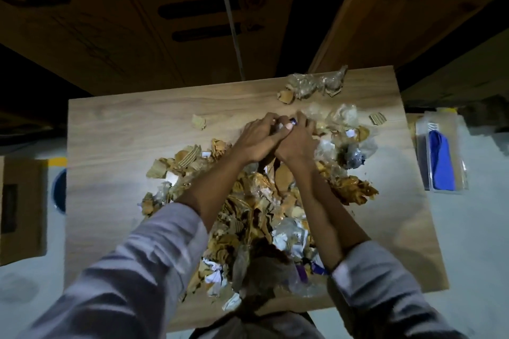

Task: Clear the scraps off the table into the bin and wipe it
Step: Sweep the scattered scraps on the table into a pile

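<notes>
A wooden table carries a wide heap of scraps: torn brown cardboard, crumpled white paper and clear plastic film. My left hand and my right hand are pressed together over the far middle of the heap, fingers curled around a small clump of scraps with a white and blue bit showing between them. A loose cardboard bit lies apart to the left. A bundle of clear plastic and cardboard sits near the far edge.
A blue round bin rim shows left of the table beside a cardboard box. A clear plastic case with a blue item lies on the floor to the right. Large cardboard boxes stand behind the table.
</notes>
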`<action>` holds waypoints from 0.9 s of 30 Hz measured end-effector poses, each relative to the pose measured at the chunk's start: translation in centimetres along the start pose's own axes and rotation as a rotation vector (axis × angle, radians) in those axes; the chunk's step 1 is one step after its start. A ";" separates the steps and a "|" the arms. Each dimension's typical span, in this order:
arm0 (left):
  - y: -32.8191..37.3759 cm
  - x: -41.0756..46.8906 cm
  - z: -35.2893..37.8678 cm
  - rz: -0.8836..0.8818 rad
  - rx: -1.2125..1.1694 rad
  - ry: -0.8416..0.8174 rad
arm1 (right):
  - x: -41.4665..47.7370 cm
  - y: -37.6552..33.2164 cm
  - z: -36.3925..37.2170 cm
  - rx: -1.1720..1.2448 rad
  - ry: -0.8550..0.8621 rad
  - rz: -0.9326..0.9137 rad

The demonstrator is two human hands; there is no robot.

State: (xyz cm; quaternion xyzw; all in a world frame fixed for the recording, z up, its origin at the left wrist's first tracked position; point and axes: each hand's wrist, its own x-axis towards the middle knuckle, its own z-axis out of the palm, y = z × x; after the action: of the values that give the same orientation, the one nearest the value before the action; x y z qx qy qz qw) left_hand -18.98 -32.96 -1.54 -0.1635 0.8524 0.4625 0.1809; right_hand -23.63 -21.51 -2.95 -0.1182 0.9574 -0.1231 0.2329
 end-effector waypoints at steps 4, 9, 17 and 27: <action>-0.5 -1.8 -0.1 -0.015 -0.051 -0.009 | -2.3 -0.6 0.5 0.156 -0.005 0.006; 1.0 -5.2 -1.8 0.050 -0.138 0.078 | -5.6 -2.2 -0.7 0.263 0.087 -0.034; -0.3 -14.3 -1.9 0.211 -0.097 0.182 | -13.9 -4.2 -1.1 0.371 0.180 -0.138; -8.2 -21.4 2.9 0.111 0.549 0.038 | -21.4 -2.3 6.5 0.101 -0.106 -0.205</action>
State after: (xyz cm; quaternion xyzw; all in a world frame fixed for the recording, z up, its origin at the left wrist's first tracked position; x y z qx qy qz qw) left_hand 4.05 -32.40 0.84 -0.0698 0.9567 0.2201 0.1770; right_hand -1.71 -18.83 1.07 -0.2099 0.9193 -0.1878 0.2749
